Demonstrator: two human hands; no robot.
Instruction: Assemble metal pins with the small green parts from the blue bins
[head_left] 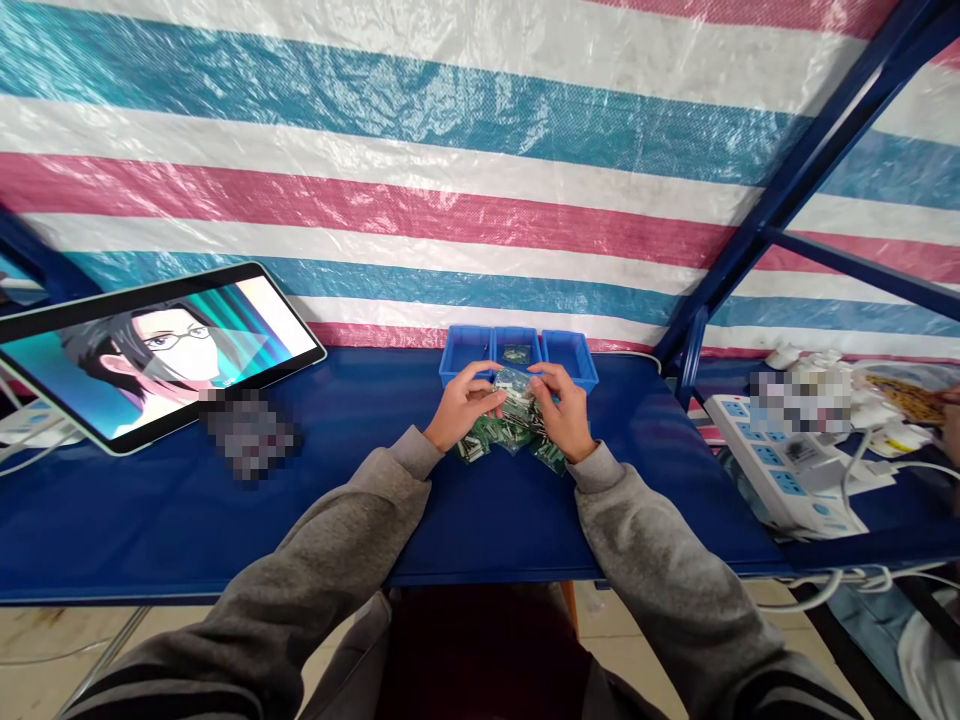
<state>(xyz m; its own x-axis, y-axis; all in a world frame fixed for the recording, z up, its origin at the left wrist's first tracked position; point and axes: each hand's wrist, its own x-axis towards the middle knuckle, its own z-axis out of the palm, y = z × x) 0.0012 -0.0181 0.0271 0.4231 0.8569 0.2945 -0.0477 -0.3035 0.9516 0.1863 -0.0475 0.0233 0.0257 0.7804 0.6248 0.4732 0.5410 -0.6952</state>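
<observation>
My left hand (457, 408) and my right hand (568, 414) are close together over the table, in front of the blue bins. Between their fingertips is a small clear plastic bag (514, 388) with silvery and green parts inside; both hands pinch it at its sides. Below the hands lies a pile of similar clear bags (504, 436) with green and metallic contents, partly hidden by the fingers and the held bag. The exact kind of parts is too small to tell. Behind them stand three blue plastic bins (466, 350) side by side. A small bag (516, 354) lies in the middle one.
On the blue table (337, 520), a tablet (289, 345) leans at the left beside a blurred dark object (251, 435). At the right are a white power strip (772, 470), cables and white items. A blue metal frame (750, 245) and striped sheeting (450, 190) stand behind.
</observation>
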